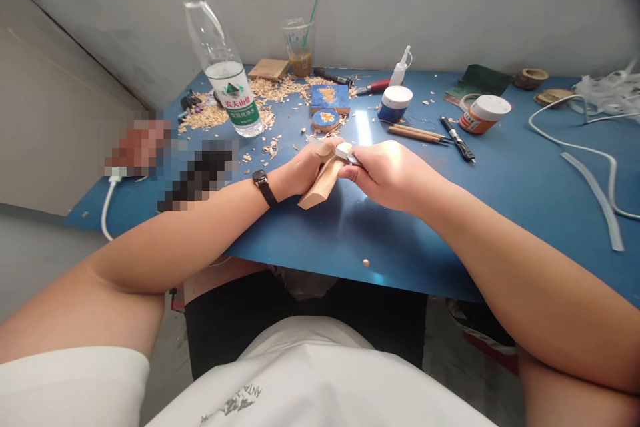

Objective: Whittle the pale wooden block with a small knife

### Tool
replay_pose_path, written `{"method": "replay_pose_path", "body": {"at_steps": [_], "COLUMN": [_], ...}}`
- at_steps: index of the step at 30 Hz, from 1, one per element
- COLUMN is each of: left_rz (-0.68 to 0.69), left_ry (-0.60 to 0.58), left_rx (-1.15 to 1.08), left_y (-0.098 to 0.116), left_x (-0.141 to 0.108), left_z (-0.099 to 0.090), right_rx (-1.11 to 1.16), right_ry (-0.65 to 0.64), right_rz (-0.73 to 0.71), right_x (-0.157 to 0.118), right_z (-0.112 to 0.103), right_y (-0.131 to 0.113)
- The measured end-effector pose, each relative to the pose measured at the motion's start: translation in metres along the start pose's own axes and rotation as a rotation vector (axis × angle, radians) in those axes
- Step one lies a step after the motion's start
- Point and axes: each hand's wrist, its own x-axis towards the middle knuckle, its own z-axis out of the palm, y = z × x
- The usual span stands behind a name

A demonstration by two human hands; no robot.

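Observation:
My left hand (305, 167), with a dark watch at its wrist, is closed around a pale piece of wood (320, 191) just above the blue table. One end of the wood points toward me; its far end is light and cut into facets. My right hand (383, 170) is closed on a carving knife, whose short metal blade (354, 160) lies against the far end of the wood. The fingers hide the knife's handle. Beyond the hands, a round blue painted wood piece (326, 121) lies in front of a square blue painted block (330, 97).
Wood shavings (205, 117) spread around a water bottle (233, 97). Behind stands a plastic cup (300, 53) with a straw. To the right are a blue jar (395, 104), wooden-handled tools (417, 134), a black pen-like cutter (457, 139), an orange jar (484, 115) and a white cable (575, 135).

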Motion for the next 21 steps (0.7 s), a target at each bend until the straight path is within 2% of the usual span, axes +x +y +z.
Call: {"method": "replay_pose_path", "body": {"at_steps": [4,11,16,21], "left_rz": [0.014,0.088,0.088,0.057], "left_ry": [0.000,0.063,0.132,0.056], "left_rx": [0.037,0.168,0.163,0.171], "left_y": [-0.008,-0.012,-0.016,-0.010], "left_x": [0.000,-0.002,0.003,0.000], "left_z": [-0.005,-0.004,-0.004,-0.011], "right_rx": [0.019,-0.065,-0.130,-0.175], "right_ry": [-0.009,0.055,0.082,0.121], "right_rz": [0.036,0.060,0.132,0.191], "right_x": [0.000,0.004,0.004,0.002], "right_z": [0.000,0.007,0.006,0.006], "right_y": [-0.002,0.011,0.008,0.009]}}
